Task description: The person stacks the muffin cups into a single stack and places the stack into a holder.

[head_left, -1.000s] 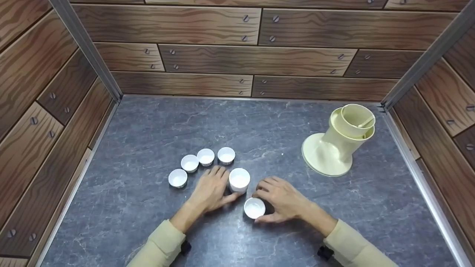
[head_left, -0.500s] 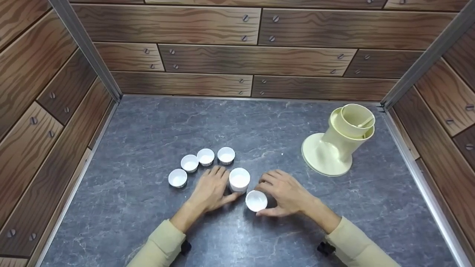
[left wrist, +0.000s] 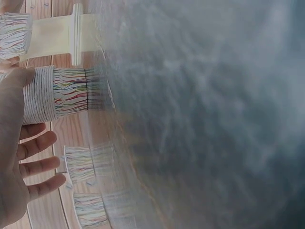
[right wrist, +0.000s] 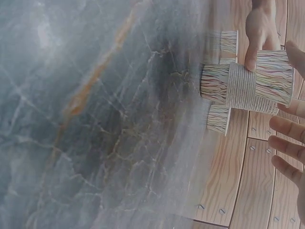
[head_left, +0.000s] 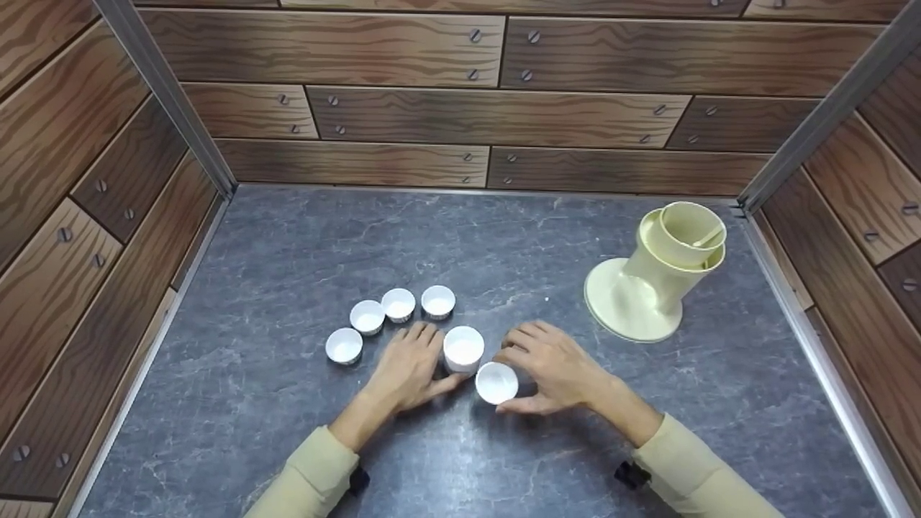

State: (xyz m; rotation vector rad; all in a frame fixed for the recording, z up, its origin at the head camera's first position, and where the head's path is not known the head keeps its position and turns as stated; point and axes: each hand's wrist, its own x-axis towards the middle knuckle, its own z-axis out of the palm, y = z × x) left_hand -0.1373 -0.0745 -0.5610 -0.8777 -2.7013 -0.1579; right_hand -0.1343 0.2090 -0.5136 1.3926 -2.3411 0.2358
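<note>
A stack of baking cups (head_left: pixel 464 347), white inside with coloured streaks outside, stands upright before me. My left hand (head_left: pixel 409 368) holds it from the left, thumb at its near side. In the left wrist view the nested rims (left wrist: pixel 40 95) show as close ridges, and the other fingers spread beyond. My right hand (head_left: pixel 552 368) pinches a single baking cup (head_left: pixel 496 383) between thumb and fingers, just right of and nearer than the stack. The right wrist view shows that streaked cup (right wrist: pixel 275 76) raised to the height of the stack's upper part, overlapping it.
Several single baking cups (head_left: pixel 398 306) stand in a curved row left of and behind the stack. At the back right is a pale yellow stand (head_left: pixel 633 309) with a round base and a tilted tube holding a yellow cup-like insert (head_left: pixel 680 241). Wood-patterned walls (head_left: pixel 403 115) enclose the dark marbled tabletop.
My right hand has moved away from me with the baking cup, bringing it up and closer beside the stack. My left hand and the stack have stayed in place.
</note>
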